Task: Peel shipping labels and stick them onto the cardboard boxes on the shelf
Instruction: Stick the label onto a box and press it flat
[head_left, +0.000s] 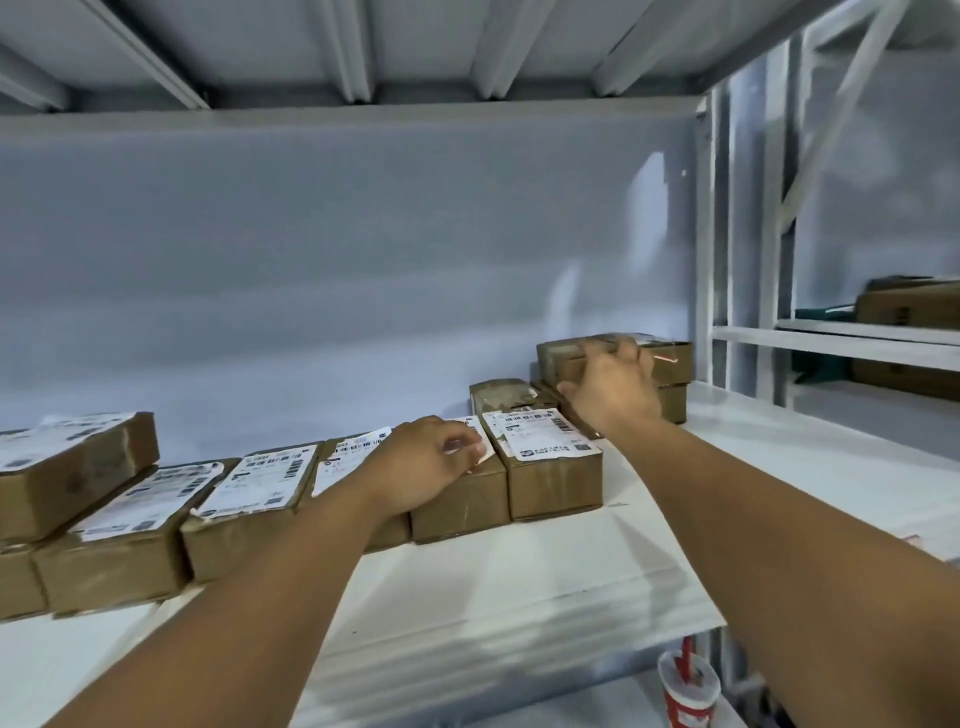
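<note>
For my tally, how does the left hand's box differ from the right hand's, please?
The front-row box lies directly on the shelf, its white label pinched by the left hand; the stacked box sits atop another, further back, at the right hand. Both are brown cardboard.

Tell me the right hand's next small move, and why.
Probably draw the top box forward off its stack onto the shelf beside the row: the right hand grips it, while the left hand holds a label on a row box.
</note>
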